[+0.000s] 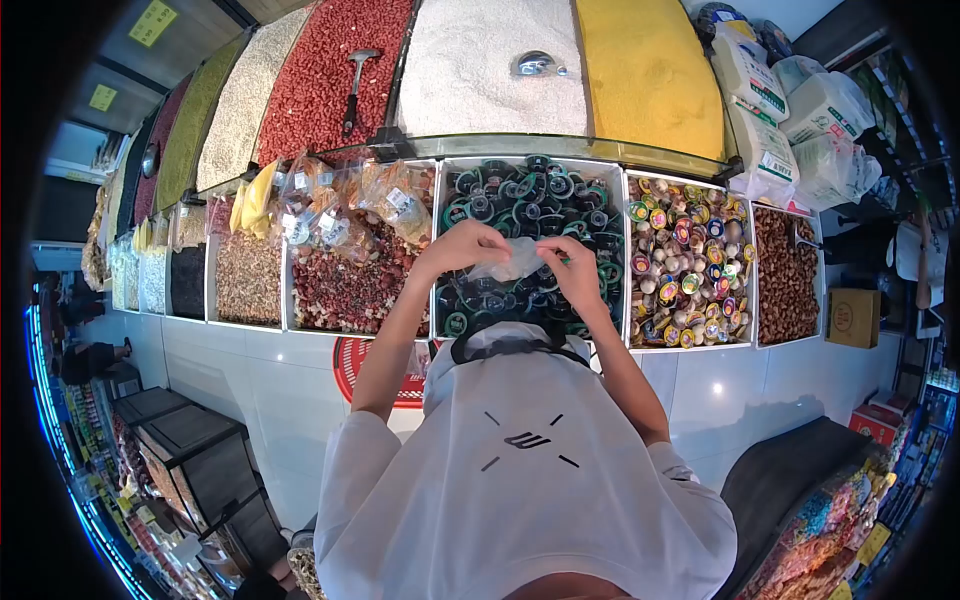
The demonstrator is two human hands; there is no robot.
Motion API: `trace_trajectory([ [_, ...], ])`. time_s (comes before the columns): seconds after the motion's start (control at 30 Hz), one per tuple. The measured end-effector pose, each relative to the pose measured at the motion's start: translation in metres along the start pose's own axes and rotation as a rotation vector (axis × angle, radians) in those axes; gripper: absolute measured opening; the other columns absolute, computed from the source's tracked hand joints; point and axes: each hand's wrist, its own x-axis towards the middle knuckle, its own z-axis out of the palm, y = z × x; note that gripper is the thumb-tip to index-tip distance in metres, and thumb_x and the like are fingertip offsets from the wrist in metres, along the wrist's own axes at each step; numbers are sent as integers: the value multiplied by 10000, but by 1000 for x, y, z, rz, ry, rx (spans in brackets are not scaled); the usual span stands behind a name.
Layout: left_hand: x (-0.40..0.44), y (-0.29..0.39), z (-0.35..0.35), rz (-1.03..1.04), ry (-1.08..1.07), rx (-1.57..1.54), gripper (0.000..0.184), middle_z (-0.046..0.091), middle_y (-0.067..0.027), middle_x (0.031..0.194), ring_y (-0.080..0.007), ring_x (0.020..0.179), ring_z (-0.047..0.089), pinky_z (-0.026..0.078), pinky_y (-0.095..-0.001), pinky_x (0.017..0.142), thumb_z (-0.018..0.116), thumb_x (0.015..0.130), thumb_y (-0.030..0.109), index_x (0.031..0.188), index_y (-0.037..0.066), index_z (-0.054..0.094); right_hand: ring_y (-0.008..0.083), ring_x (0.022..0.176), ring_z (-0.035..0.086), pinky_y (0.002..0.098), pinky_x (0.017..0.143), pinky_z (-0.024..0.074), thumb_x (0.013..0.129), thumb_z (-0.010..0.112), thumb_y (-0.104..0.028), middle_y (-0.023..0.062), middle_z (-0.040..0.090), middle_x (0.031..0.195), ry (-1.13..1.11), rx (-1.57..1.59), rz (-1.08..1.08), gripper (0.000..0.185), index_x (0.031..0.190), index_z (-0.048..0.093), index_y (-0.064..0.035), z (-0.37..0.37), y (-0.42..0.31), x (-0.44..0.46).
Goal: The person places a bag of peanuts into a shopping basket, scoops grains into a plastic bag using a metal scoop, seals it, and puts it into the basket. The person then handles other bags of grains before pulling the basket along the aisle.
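A clear plastic bag is stretched between my two hands, above a white bin of dark, green-rimmed packaged items. My left hand pinches the bag's left side with thumb and fingers. At the opposite side, my right hand grips it between thumb and forefinger. Whether anything is inside the bag I cannot make out. To the right lies a bin of small round packs with colourful lids. On the left, bagged goods with white labels rest over a bin of mixed dried pieces.
Behind the bins, sloped compartments hold red beans or nuts with a metal scoop, white grain with a round scoop, and yellow grain. Filled white sacks stand right. A red basket is below my left arm.
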Motion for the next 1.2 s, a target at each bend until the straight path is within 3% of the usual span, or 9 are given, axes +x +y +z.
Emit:
trace_trajectory([
  [0.8, 9, -8, -7, -55, -162, -89, 170, 669, -48, 824, -72, 759, 588, 466, -216, 713, 654, 791, 122, 903, -5, 672, 191, 647, 576, 274, 579, 449, 747, 660, -69, 96, 631, 796, -8, -66, -26, 123, 862, 643, -30, -2, -6, -1],
  [1.0, 9, -3, 0, -3, -127, -71, 127, 658, -31, 763, -69, 704, 572, 460, -225, 650, 638, 794, 111, 847, 1, 669, 209, 659, 582, 289, 579, 450, 745, 663, -70, 95, 620, 789, -14, -70, -39, 129, 866, 638, -31, -2, -13, -1],
  [1.07, 9, 2, 5, 76, -34, 202, 107, 636, -19, 704, -66, 652, 555, 440, -232, 581, 631, 777, 95, 761, -11, 630, 240, 641, 577, 312, 567, 446, 749, 673, -114, 109, 598, 751, 184, -419, -244, 158, 842, 604, -8, -1, -24, -1],
  [1.1, 8, 6, 7, 74, -32, 202, 107, 636, -19, 704, -66, 652, 555, 440, -232, 581, 631, 777, 95, 761, -11, 630, 240, 641, 577, 312, 567, 446, 749, 673, -114, 109, 598, 751, 182, -417, -245, 158, 842, 604, -8, -2, -33, -4],
  [1.17, 5, 13, 12, 76, 107, 186, 118, 614, -24, 662, -63, 620, 546, 417, -225, 537, 620, 763, 81, 707, -10, 570, 282, 599, 560, 333, 542, 435, 794, 642, -236, 128, 575, 707, 38, -393, 18, 260, 818, 563, 11, -1, -49, -13],
  [1.2, 5, 11, 16, 75, 102, 187, 118, 614, -24, 662, -63, 620, 546, 417, -225, 537, 620, 763, 81, 707, -10, 570, 229, 529, 536, 306, 510, 419, 862, 537, -342, 103, 559, 667, -125, -443, 127, 357, 785, 548, 6, 2, -49, -13],
])
